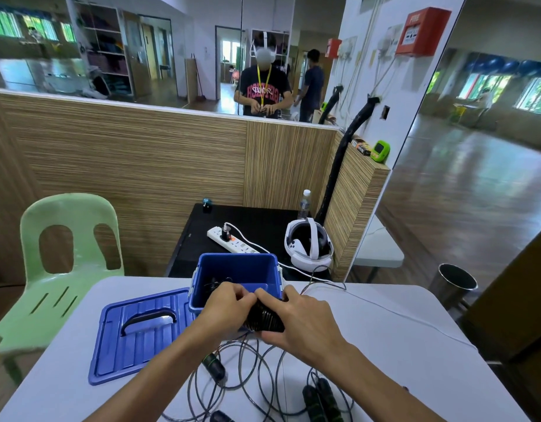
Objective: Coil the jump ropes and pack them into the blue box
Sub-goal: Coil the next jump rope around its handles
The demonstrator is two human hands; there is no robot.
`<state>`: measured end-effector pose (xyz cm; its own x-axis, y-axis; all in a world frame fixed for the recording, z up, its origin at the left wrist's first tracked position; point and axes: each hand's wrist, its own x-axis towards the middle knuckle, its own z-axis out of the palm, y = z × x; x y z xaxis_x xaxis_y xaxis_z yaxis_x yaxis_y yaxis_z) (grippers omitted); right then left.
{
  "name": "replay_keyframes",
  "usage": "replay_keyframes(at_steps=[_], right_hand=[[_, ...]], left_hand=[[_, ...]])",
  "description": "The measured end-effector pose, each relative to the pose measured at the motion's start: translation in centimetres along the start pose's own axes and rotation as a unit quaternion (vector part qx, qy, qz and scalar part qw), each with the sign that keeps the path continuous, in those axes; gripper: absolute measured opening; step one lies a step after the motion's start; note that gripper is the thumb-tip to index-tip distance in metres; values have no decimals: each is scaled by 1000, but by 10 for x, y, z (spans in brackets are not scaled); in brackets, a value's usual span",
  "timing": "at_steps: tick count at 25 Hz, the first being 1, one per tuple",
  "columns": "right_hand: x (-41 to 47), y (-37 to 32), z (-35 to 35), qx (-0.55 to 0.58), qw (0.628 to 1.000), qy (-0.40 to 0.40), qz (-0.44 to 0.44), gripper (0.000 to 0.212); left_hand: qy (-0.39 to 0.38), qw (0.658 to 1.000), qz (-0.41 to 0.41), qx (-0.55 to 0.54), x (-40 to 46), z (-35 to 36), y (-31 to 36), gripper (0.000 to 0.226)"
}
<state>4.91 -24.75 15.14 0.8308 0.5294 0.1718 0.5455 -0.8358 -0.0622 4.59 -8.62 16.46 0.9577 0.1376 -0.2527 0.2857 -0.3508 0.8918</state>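
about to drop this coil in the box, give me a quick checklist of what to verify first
1. Coil held by both hands: ok. The left hand and right hand grip the black coil between them.
2. Box open: ok. The blue box has no lid on; the lid lies flat to its left.
3. Room in the box: ok. Something dark lies at the bottom, but most of the inside shows blue.
4. Coil secured against unwinding: cannot tell, the fingers cover it.
5. Free of the loose ropes on the table: cannot tell. They lie tangled right below the hands.
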Motion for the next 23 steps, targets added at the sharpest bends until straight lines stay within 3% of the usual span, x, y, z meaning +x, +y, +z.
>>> replay_keyframes(at_steps=[7, 14, 23], right_hand=[[7, -2, 6, 30, 998, -54, 12, 62], [16, 4, 3, 90, 991, -102, 9, 52], [20, 7, 9, 106, 990, -89, 2, 46]], left_hand=[[-29, 998, -52, -32, 4, -1, -10, 25], [-50, 999, -17, 4, 7, 2, -24, 30], [-33, 994, 45, 98, 12, -5, -24, 21]])
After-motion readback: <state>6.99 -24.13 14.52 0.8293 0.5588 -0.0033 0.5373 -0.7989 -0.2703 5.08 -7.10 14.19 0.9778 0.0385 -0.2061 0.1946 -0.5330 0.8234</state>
